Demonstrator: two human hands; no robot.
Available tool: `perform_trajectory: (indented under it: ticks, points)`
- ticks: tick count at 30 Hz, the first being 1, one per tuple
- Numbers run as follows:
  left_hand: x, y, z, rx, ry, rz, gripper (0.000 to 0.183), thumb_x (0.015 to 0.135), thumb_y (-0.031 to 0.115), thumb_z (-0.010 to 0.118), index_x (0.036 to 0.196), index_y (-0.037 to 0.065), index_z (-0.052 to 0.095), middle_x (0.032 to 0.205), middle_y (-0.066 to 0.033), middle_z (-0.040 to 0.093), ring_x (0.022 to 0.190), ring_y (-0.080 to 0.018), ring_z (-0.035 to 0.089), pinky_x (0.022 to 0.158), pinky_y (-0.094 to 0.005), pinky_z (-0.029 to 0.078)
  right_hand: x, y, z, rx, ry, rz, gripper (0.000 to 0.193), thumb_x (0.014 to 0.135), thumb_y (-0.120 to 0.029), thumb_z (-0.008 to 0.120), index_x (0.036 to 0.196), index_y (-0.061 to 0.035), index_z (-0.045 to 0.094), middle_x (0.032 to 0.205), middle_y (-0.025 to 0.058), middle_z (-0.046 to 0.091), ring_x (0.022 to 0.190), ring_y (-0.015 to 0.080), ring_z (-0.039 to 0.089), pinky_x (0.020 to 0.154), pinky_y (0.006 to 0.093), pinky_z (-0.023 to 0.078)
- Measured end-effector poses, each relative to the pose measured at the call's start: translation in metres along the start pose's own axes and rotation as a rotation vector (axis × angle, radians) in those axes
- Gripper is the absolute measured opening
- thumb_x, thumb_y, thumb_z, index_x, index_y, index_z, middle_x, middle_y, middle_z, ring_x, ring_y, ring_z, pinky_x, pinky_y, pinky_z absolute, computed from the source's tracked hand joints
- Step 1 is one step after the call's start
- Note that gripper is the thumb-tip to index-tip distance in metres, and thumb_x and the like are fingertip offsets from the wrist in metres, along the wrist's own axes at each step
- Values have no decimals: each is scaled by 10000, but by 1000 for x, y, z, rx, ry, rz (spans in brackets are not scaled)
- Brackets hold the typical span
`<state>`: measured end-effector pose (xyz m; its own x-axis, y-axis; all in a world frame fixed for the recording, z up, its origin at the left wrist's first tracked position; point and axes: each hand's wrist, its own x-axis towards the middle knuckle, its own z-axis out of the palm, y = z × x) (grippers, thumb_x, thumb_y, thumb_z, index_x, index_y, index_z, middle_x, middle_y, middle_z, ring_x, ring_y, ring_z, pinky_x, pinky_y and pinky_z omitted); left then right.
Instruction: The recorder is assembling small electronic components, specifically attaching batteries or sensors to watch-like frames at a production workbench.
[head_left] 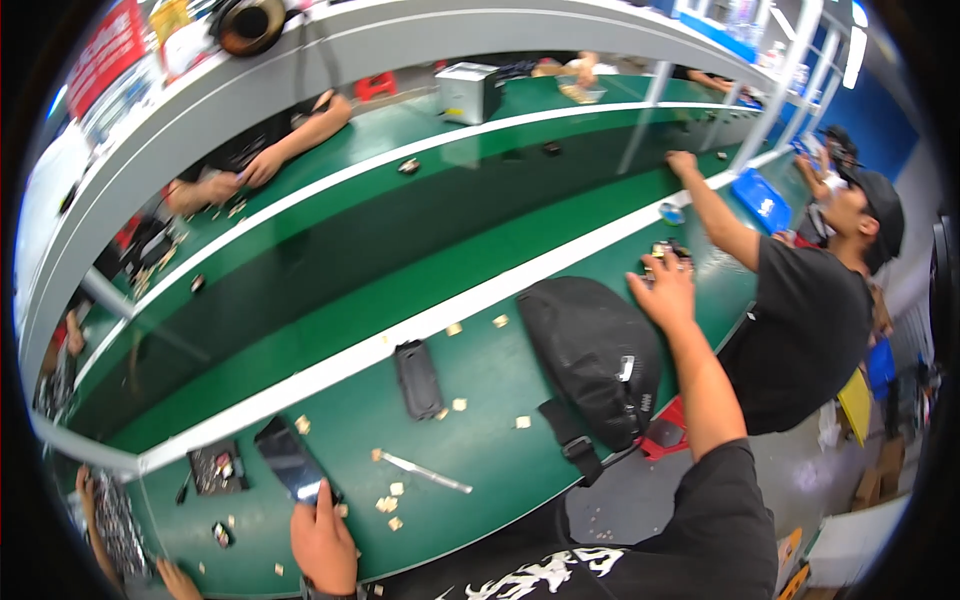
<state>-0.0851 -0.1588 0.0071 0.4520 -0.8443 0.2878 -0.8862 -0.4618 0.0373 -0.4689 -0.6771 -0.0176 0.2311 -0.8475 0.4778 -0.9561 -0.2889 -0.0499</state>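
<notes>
My left hand (325, 545) is at the lower left, its fingers closed on the near end of a dark smartphone (283, 452). My right hand (668, 295) reaches out to the far right, fingers spread over a cluster of small dark, shiny parts (660, 250). Whether its fingertips grip any of them is unclear. Between my arms lie a black sling bag (590, 350) with its strap and buckle, a slim black case (418, 380) and a clear thin tube (430, 472). Small pale pieces (388, 503) are scattered around the tube.
A conveyor belt (440, 265) with a white rail runs beyond the green table. Left of the phone lie a black tray (215, 468) and a small dark part (221, 535). A co-worker (815, 300) in black sits at right near a blue tray (762, 200). Other people's hands work across the belt.
</notes>
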Motion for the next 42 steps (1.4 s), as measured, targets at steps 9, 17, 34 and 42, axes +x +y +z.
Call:
perform_trajectory:
  ticks: [9,17,34,42]
  points:
    - [11,21,-16,-161,-38,-155,457,850,141,736,1292,56,657,896,-123,560,819,-325,594,706,-420,494,-13,19,7,-42,-8,-93,347,859,-297,666,1161,-129,694,1216,152,598,1060,407,584,931,499,498]
    - [-8,16,-20,-188,54,-170,481,806,117,784,1268,52,670,896,-91,558,822,-284,571,691,-398,480,-5,27,16,-220,-47,-104,442,926,-416,597,1267,-142,660,1216,226,602,998,426,638,863,511,513]
    - [8,-15,-4,-107,52,-204,590,842,178,789,1368,30,566,1451,-223,480,1279,-449,499,1050,-489,463,-28,16,-19,5,-42,-158,310,872,-155,685,1139,-74,549,1123,170,570,1007,420,590,865,498,487]
    - [-10,-8,-17,-169,61,-181,550,809,165,811,1299,6,618,1432,-243,493,1271,-457,509,1048,-496,459,-31,18,-29,101,-44,-266,122,867,-78,659,926,10,598,1141,201,586,984,420,591,851,482,477]
